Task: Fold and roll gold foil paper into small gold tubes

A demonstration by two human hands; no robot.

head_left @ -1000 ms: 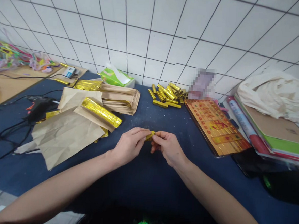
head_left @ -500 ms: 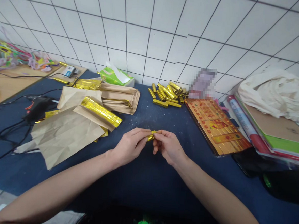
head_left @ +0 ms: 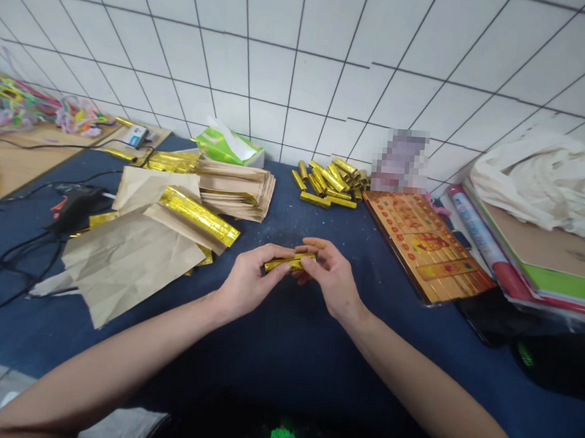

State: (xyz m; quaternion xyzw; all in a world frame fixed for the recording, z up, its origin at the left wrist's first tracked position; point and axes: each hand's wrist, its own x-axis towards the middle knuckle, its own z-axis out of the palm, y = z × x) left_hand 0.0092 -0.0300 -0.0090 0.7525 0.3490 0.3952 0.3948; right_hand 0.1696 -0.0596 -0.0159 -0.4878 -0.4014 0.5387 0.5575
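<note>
Both of my hands meet over the middle of the dark blue table cover (head_left: 283, 352) and pinch one small gold foil roll (head_left: 284, 264) between them. My left hand (head_left: 249, 281) grips its left end with curled fingers. My right hand (head_left: 329, 278) holds the right end between thumb and fingertips. The roll lies nearly level, just above the cloth. A heap of finished gold rolls (head_left: 328, 181) lies behind my hands near the wall.
Brown paper sheets with gold foil (head_left: 135, 248) and a stack of the same paper (head_left: 234, 189) lie at left. A black glue gun (head_left: 76, 205) with cables sits far left. A green tissue box (head_left: 227, 149), a gold-red printed sheet pack (head_left: 423, 245), and books under white cloth (head_left: 540, 183) stand right.
The gold roll now shows more of its length between my fingers, and both hands have risen slightly toward the wall.
</note>
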